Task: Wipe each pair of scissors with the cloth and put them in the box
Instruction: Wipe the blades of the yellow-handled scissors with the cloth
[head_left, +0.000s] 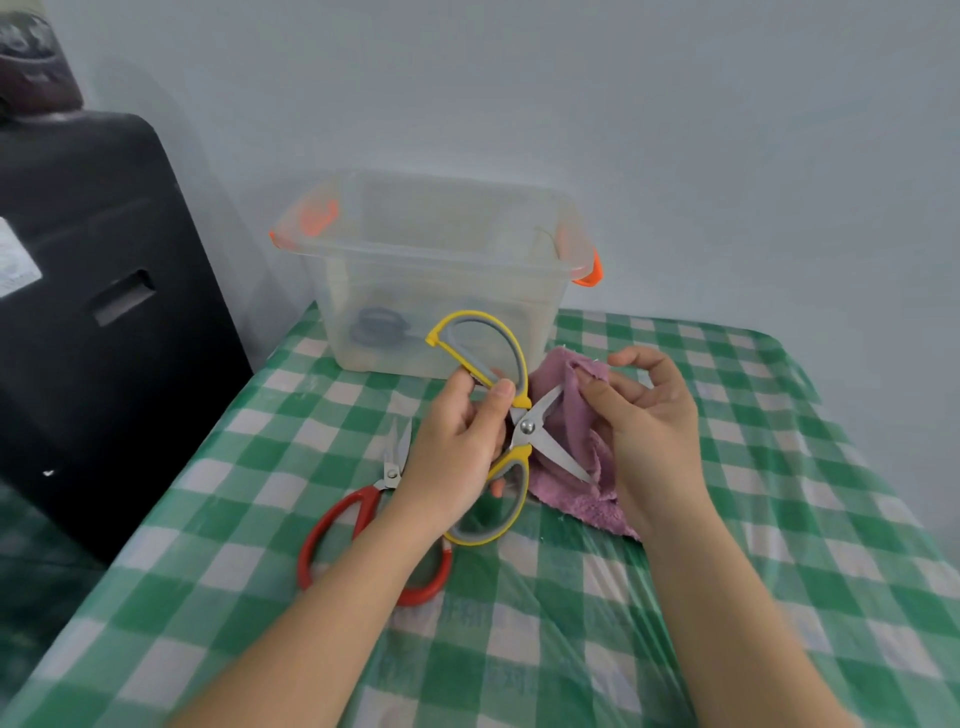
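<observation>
Wiping step: left grip (457, 441) holds the yellow scissors (519, 431) splayed; right grip (649, 421) pinches the cloth (566, 415) beside them. Next, likely draw the blades through it.

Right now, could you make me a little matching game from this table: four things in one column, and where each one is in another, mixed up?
Things:
1. yellow scissors
2. red scissors
3. purple cloth
4. dark scissors

Places:
A. inside the clear box
B. held in the right hand
C. lying on the checked tablecloth, partly under the left forearm
D. held open in the left hand

Pairs: 1-D, 2-C, 3-B, 4-A
</observation>
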